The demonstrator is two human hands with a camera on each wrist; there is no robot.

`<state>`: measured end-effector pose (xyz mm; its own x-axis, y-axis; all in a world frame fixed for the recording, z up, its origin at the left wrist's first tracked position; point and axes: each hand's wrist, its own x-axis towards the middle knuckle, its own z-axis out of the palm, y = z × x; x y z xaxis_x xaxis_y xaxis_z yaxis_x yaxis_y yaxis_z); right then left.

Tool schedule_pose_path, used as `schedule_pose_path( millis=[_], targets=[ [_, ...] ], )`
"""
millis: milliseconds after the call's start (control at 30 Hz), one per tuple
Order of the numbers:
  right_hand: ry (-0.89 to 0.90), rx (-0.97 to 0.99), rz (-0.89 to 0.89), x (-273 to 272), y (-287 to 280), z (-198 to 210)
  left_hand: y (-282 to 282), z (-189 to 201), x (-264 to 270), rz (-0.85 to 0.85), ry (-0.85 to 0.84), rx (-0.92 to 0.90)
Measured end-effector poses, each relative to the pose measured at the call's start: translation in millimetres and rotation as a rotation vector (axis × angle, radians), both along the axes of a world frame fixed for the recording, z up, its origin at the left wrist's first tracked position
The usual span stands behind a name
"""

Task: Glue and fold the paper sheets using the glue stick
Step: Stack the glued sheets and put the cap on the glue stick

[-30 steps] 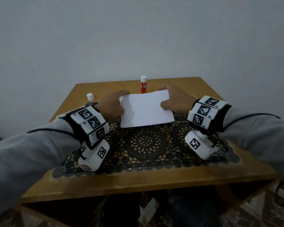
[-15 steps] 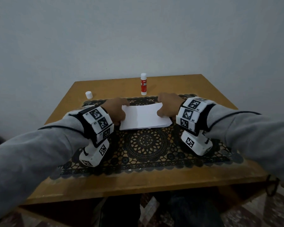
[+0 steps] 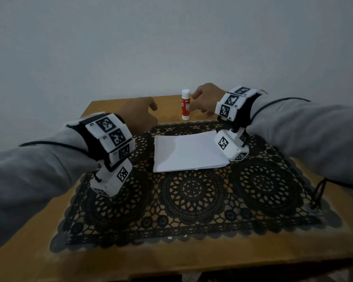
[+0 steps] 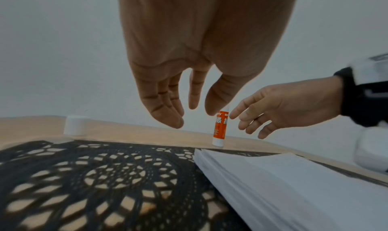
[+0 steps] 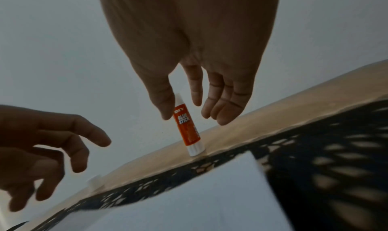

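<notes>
A stack of white paper sheets [image 3: 188, 152] lies flat on the black lace mat [image 3: 192, 192], with no hand on it. Beyond the mat a red and white glue stick [image 3: 185, 104] stands upright on the wooden table [image 3: 171, 259]. My right hand [image 3: 202, 104] hovers just right of the stick, fingers spread and loosely bent around it without closing [image 5: 184, 111]. My left hand [image 3: 141, 115] is raised left of the stick, fingers relaxed and holding nothing [image 4: 178, 108]. The stick [image 4: 219, 128] shows between both hands in the left wrist view.
A small white cap [image 4: 75, 125] stands on the bare wood at the far left, behind my left hand in the head view. A plain wall rises right behind the table's far edge. The mat covers most of the tabletop.
Both hands have let go of the paper stack and lifted away from it. They have moved toward the far edge, the right hand reaching the glue stick. The stack now lies flat.
</notes>
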<state>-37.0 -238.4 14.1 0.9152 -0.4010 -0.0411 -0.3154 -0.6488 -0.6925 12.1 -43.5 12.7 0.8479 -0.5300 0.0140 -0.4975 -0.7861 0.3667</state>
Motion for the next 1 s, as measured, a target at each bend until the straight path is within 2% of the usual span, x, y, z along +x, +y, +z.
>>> schedule_pose_path(
  millis=[200,300,467,567,667,800,900,1000],
  targets=[
    [0.042,0.081,0.045,22.8,-2.5,-14.1,-6.1,-4.1,16.7,-0.010,0.048,-0.088],
    [0.048,0.059,0.050,26.6,-1.6,-15.9,-6.1,-6.7,18.2,-0.001,0.060,-0.108],
    [-0.038,0.065,0.050,21.5,3.1,-9.3,-1.1,-1.8,12.6,0.013,0.069,-0.160],
    [-0.094,0.037,0.120,5.9,15.0,-1.3,-0.5,6.8,-1.1,0.025,0.132,-0.312],
    [-0.136,0.037,0.182,-16.7,30.7,3.5,-0.9,17.4,-22.3,0.045,0.304,-0.539],
    [-0.196,0.107,0.260,-54.3,48.1,9.1,0.4,23.6,-53.2,0.034,0.502,-0.699],
    [-0.219,0.143,0.295,-76.9,55.9,13.8,1.4,21.1,-73.2,0.022,0.497,-0.787],
    [-0.138,0.238,0.350,-93.8,59.9,16.6,6.9,14.6,-82.7,0.006,0.419,-0.830]
  ],
)
